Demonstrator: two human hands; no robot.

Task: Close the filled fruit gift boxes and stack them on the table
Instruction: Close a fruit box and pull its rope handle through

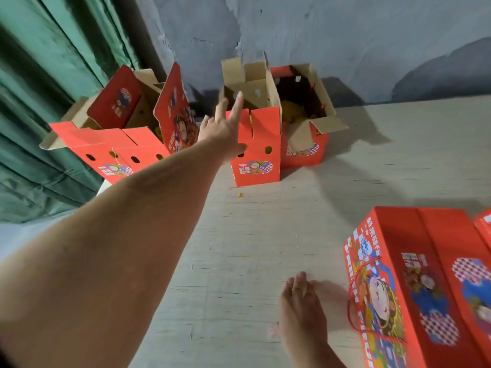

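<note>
Closed box [414,288] reads "FRESH"; left hand [223,128] reaches, fingers straight.

Looking out across a pale, wood-grained tabletop [265,235], and it's running all the way back to meet the wall. That wall [345,35] is showing grey-blue plaster, patchy and mottled, with a darker stain [446,73] spreading low on the right. Over on the left a green curtain [47,88] is hanging in deep vertical folds, dropping past the tabletop's edge. Between curtain and wall a dark upright strip [138,30] is standing. Light is coming in from the left, throwing soft shadows rightward over the tabletop. A few tiny specks are lying scattered on the surface.
</note>
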